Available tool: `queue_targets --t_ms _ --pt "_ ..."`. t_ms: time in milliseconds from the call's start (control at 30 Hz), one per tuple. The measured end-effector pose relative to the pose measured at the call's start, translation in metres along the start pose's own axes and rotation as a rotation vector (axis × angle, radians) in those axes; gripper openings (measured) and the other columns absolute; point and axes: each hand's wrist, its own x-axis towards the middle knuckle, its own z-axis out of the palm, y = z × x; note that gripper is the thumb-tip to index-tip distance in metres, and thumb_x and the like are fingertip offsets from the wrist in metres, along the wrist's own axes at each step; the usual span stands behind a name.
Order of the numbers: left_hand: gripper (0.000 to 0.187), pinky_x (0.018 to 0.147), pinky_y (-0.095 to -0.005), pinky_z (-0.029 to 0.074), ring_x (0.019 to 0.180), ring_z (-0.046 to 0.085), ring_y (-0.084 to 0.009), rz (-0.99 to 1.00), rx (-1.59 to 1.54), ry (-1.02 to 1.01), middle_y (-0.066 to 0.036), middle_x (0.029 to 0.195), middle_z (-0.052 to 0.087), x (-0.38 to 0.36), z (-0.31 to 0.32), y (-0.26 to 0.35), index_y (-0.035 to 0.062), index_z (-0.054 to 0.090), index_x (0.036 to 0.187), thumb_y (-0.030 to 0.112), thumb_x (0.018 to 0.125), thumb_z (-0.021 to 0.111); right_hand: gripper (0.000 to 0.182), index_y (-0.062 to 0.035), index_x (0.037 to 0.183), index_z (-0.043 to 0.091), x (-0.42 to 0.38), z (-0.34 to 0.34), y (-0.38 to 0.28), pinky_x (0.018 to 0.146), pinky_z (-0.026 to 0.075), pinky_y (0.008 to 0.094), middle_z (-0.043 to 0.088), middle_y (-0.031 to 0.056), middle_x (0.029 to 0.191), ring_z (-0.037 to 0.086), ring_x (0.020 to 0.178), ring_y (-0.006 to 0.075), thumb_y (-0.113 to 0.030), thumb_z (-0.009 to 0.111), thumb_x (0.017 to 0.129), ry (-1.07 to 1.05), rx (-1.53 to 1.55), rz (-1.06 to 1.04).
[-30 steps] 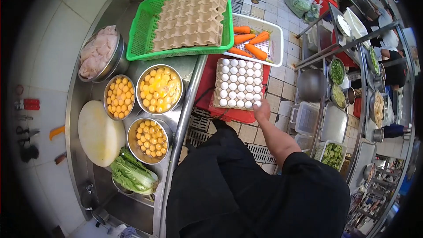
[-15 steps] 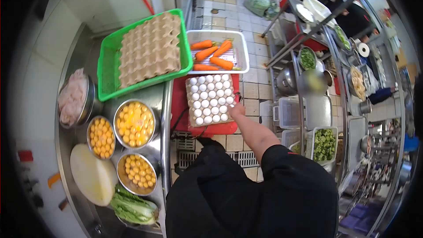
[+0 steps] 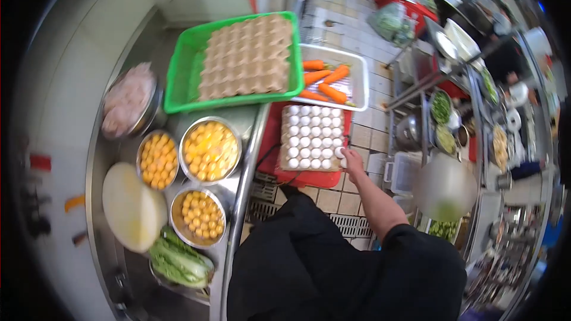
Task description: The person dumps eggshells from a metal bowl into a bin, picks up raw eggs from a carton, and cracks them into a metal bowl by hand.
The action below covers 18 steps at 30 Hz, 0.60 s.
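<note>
My right hand is at the right edge of a carton of white eggs, its fingers closed round an egg at the lower right corner. The carton rests on a red surface. My left hand is out of view. Left of the carton, on the steel counter, stand metal bowls of yolks: a large one and two smaller ones. Stacked empty egg trays lie in a green basket.
A white basket holds carrots. Around the bowls are raw pale meat, a round board and a leafy vegetable. Metal shelves stand right. A person in dark clothes is beyond them.
The view has turned, shifting the counter and carton rightward in the picture. My right hand has closed on an egg at the carton's lower right corner and sits slightly lower along its edge.
</note>
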Motion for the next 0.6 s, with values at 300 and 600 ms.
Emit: queue_targets --t_ms 300,600 --pt "0.043 0.091 -0.0297 0.046 0.102 0.057 -0.0140 0.237 0.475 0.398 -0.005 0.112 0.062 -0.036 0.029 0.050 0.0018 0.053 0.127 0.017 0.088 0.066 0.041 -0.0098 0.127 0.057 -0.160 0.158 -0.066 0.087 0.049 0.0347 0.060 0.0135 0.119 0.062 0.102 0.0298 -0.017 0.066 0.087 -0.817 -0.507 -1.157" --pt "0.046 0.092 -0.0333 0.048 0.106 0.059 -0.0189 0.818 0.734 0.436 -0.010 0.117 0.063 0.055 0.096 0.160 0.0034 0.055 0.127 0.012 0.084 0.070 0.039 -0.0110 0.125 0.057 -0.189 0.225 -0.051 0.084 0.052 0.0380 0.061 0.0129 0.117 0.063 0.099 0.0319 -0.018 0.064 0.087 -0.848 -0.834 -1.325"
